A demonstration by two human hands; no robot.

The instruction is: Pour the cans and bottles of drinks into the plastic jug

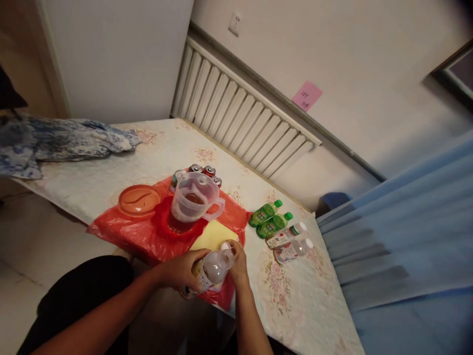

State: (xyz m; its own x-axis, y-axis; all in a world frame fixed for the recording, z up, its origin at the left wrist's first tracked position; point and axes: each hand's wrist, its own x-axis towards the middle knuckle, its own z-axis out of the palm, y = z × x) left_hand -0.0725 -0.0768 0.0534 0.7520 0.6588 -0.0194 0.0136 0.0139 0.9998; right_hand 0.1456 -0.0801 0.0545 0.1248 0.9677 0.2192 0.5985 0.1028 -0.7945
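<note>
Clock centered on the clear bottle (214, 268), 12 = top of view.

Bottle: between the hands, above the near edge of the counter (303, 301), tilted, mouth toward 2. Left hand (183, 271) at 9, fingers wrapped around the labeled body. Likely gripped low so the neck is free for the other side. Right hand (238, 264) at about 3, fingers curled in at the mouth, pinching a white cap (226, 246) that is off the opening. Probably a hold-and-twist split: left takes the load, right works the small part. Tilt probably just puts the mouth within easy reach of the right fingers. Fill level: can't tell.

Yellow cloth (212, 234) at 12, just beyond the hands, on the red plastic sheet (136, 236). Sheet presumably there to catch drips.

Pitcher (181, 209) at 11, near, upright, dark liquid inside, handle toward the right side. Top is open; the round orange lid (138, 199) sits apart at 10, probably parked there to leave the pitcher clear. Cans (209, 171) at 12, just behind the pitcher.

Off the sheet, around 2: two green bottles (274, 225), then two white-capped bottles (293, 251) nearer 3. All four look upright in a row, well apart from both hands, likely grouped there to leave working room.
</note>
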